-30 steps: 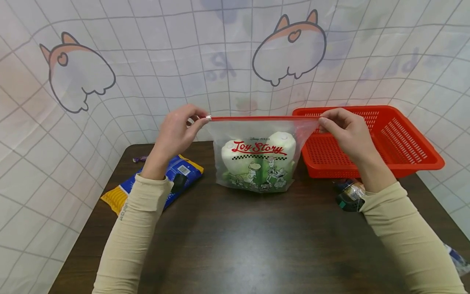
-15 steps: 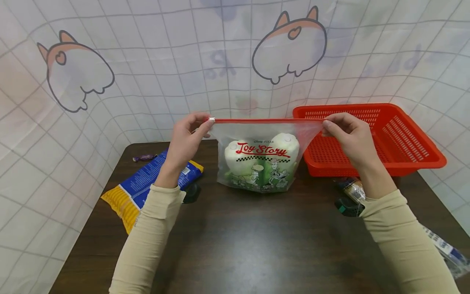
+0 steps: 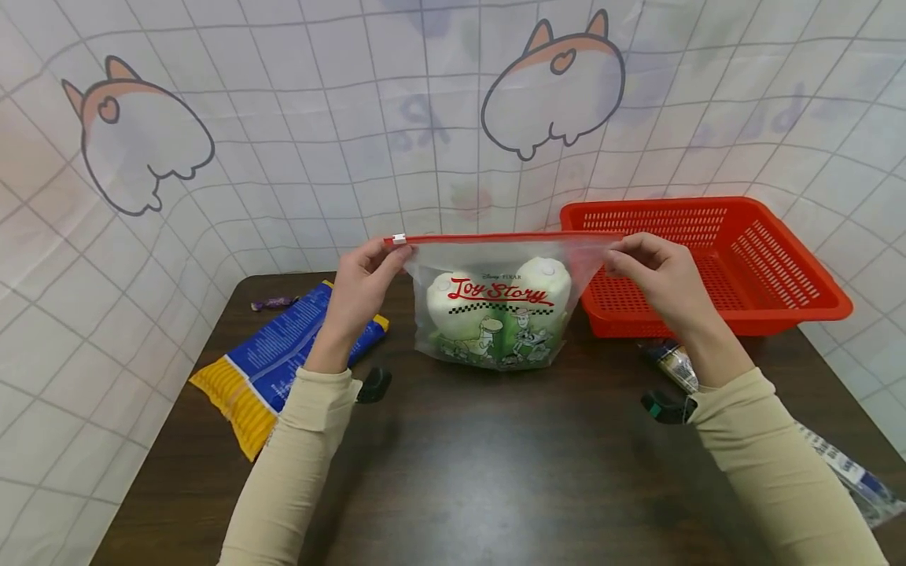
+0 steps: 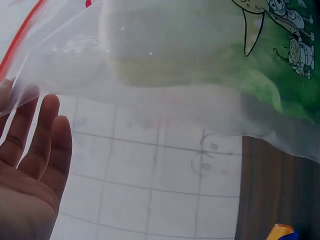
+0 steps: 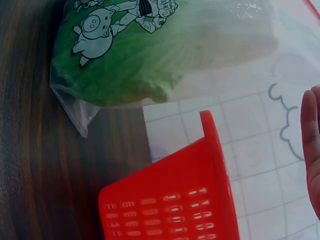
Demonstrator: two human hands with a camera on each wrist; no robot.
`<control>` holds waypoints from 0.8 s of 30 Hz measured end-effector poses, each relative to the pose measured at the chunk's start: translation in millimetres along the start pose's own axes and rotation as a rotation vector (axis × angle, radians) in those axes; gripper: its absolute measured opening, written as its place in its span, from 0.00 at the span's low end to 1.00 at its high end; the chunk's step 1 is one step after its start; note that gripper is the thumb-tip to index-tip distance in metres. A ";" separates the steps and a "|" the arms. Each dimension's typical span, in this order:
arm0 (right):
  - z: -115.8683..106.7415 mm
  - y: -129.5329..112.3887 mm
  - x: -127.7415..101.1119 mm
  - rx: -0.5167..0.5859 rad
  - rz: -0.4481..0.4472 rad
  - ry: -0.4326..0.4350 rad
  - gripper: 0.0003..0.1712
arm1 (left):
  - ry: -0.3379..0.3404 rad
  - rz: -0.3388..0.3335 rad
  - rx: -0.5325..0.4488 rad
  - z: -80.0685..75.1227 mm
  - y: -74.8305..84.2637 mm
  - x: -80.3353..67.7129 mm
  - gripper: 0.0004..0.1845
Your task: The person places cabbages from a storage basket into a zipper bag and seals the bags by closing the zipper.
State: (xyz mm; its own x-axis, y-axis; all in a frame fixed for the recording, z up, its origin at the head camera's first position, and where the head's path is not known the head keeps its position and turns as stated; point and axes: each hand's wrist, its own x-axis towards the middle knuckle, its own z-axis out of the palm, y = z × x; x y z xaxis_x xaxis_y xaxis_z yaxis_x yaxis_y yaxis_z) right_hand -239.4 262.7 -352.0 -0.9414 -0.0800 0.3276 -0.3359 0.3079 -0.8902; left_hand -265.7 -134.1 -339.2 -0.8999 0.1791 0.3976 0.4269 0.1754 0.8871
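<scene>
Hands first: your left hand [image 3: 361,287] pinches the left end of the red zip strip [image 3: 495,237], right by the small white slider [image 3: 399,239], and your right hand [image 3: 654,275] pinches the strip's right end. Between them the strip is pulled taut and nearly level above the table [image 3: 495,472].

You are holding up a clear zip bag [image 3: 499,306] printed with "Toy Story" lettering and cartoon figures. It hangs from the strip with its bottom resting on the dark wooden table, at the middle of the far edge. Inside it are pale cabbage-like vegetables [image 3: 488,303] with white bases and green leaves. Your right wrist view shows the green leaves [image 5: 150,55] pressed against the printed plastic.

Just right of the bag stands a red perforated basket [image 3: 778,267], close behind your right hand. On your left, a blue and yellow packet [image 3: 276,358] lies flat on the table, partly under your forearm, with a small purple wrapped sweet [image 3: 272,303] beyond it. Near your right sleeve a long clear wrapped package [image 3: 842,468] lies along the table edge.
</scene>
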 end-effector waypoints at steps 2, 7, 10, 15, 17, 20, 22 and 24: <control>-0.9 -1.9 -0.8 0.003 -0.007 0.004 0.13 | -0.003 0.012 0.007 -0.8 3.5 -1.7 0.16; -3.5 -8.7 -4.6 0.104 -0.033 0.007 0.10 | -0.008 0.037 -0.011 -0.6 15.7 -7.6 0.14; -4.8 -7.9 -5.6 0.101 -0.029 -0.015 0.09 | -0.007 0.045 -0.027 1.6 20.9 -9.7 0.14; -4.2 4.0 -3.9 0.049 0.008 -0.051 0.11 | -0.053 -0.016 -0.065 2.4 11.7 -8.9 0.16; -2.5 6.5 -3.4 0.049 0.023 -0.065 0.13 | -0.109 -0.055 -0.100 0.2 3.9 -9.8 0.17; 0.6 4.6 -2.7 0.022 0.041 -0.092 0.15 | -0.204 -0.074 -0.104 -5.0 -5.1 -14.5 0.16; 1.8 0.6 -3.2 -0.007 0.052 -0.110 0.16 | -0.236 -0.060 -0.078 -7.7 -7.8 -19.0 0.16; 1.9 -4.4 -4.2 -0.027 0.054 -0.126 0.16 | -0.237 -0.043 -0.045 -9.4 -7.3 -23.6 0.15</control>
